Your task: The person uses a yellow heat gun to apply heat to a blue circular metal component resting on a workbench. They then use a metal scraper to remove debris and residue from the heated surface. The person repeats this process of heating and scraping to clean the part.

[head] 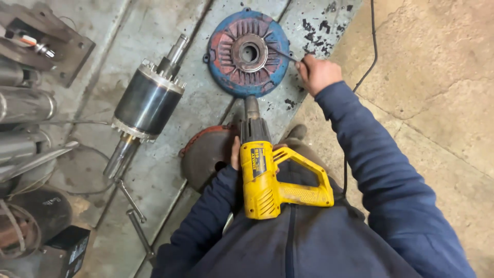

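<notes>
We see our right hand (317, 73) stretched forward on a nearly straight arm in a dark blue sleeve, fingers curled tight around a thin metal rod (286, 55) whose tip reaches in toward the hub of the motor end cover (248, 51). Our left hand (236, 154) sits close to the body, elbow bent, mostly hidden behind the yellow heat gun (267, 175); only a bit of it shows beside the gun's body, pressed against it, so it seems to steady the gun, though we cannot tell how far its fingers are closed. The gun's dark nozzle points up at the lower rim of the cover, nearly touching it.

The cover is round, lying flat on the grey metal floor plate (206, 103), its rim blue with worn paint, its inner ribs reddish, and a bare steel bearing seat with a hole at the centre. Dark flakes lie scattered on the plate to its right. Left of it, apart, a rotor (147, 102) with its shaft lies tilted. A rusty round part (206, 154) sits just below the cover, beside the left hand
</notes>
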